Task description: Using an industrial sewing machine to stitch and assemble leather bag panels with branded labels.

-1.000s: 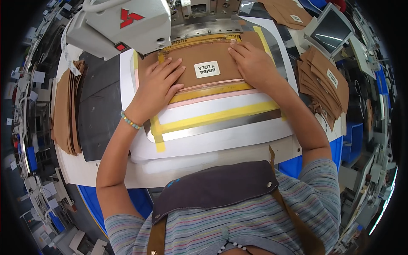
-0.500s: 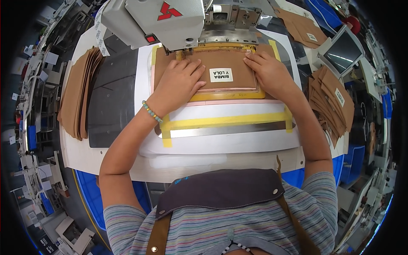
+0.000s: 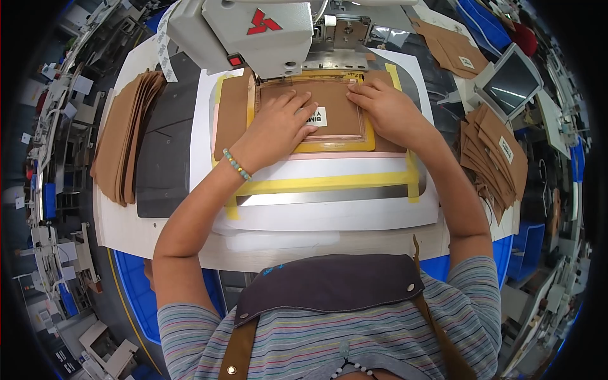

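A brown leather-like piece (image 3: 335, 104) with a small white label (image 3: 320, 118) lies in a yellow-edged template frame (image 3: 329, 144) under the head of a white sewing machine (image 3: 253, 31). My left hand (image 3: 278, 126) presses flat on the piece's left half, fingers spread toward the machine. At the piece's right edge, my right hand (image 3: 386, 111) lies flat with its fingers pointing left. Neither hand grips anything. A beaded bracelet (image 3: 236, 164) circles my left wrist.
A stack of brown pieces (image 3: 120, 142) stands at the left beside a dark mat (image 3: 164, 164). More labelled brown pieces (image 3: 497, 155) fan out at the right, below a small screen (image 3: 510, 85). Blue bins (image 3: 525, 250) sit under the table edge.
The template with the brown piece has slid further in under the machine head. Both hands followed it and now lie flat on the piece, closer together.
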`<state>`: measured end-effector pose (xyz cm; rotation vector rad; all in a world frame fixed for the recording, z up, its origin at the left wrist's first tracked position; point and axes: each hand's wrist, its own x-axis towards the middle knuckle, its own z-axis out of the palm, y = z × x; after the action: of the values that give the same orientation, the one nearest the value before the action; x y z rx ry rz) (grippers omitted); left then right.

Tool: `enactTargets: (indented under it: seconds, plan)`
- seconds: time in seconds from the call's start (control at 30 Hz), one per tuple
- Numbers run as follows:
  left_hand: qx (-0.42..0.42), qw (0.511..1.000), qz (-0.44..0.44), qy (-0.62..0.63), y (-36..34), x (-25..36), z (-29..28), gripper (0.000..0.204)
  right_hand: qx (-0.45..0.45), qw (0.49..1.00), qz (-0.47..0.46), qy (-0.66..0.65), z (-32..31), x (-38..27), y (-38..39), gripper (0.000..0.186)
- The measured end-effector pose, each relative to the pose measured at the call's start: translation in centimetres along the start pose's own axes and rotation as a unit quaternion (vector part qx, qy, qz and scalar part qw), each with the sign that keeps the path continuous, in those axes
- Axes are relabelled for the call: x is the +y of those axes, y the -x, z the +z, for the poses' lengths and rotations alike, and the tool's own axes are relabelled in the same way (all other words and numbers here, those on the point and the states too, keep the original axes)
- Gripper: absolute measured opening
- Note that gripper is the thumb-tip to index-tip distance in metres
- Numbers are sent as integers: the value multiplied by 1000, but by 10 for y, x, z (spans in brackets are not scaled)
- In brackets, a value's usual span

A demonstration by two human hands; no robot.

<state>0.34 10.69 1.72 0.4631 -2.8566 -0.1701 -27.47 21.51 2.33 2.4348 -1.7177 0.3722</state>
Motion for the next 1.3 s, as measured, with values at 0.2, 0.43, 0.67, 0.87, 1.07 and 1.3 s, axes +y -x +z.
enactTargets:
  seconds: [0.2,0.43,0.67,0.87,1.07,1.3]
  plan:
    - [9,1000,-3,20,2,-2,3,45,14,999,-17,-24,5,-9,-14,37]
    - [11,1000,-10,24,3,-2,3,45,-24,999,-8,-23,12,-20,-29,40]
    - [22,1000,-1,18,7,-8,4,46,-23,999,-32,-20,19,-29,-46,40]
    - [43,999,-4,31,12,-13,4,44,-21,999,-46,-12,22,-41,-59,41]
    - [50,996,-30,72,15,-19,0,40,10,997,-71,-14,31,-48,-64,41]
    - [41,995,-69,56,38,-30,-2,37,-2,995,-81,-59,15,-54,-51,37]
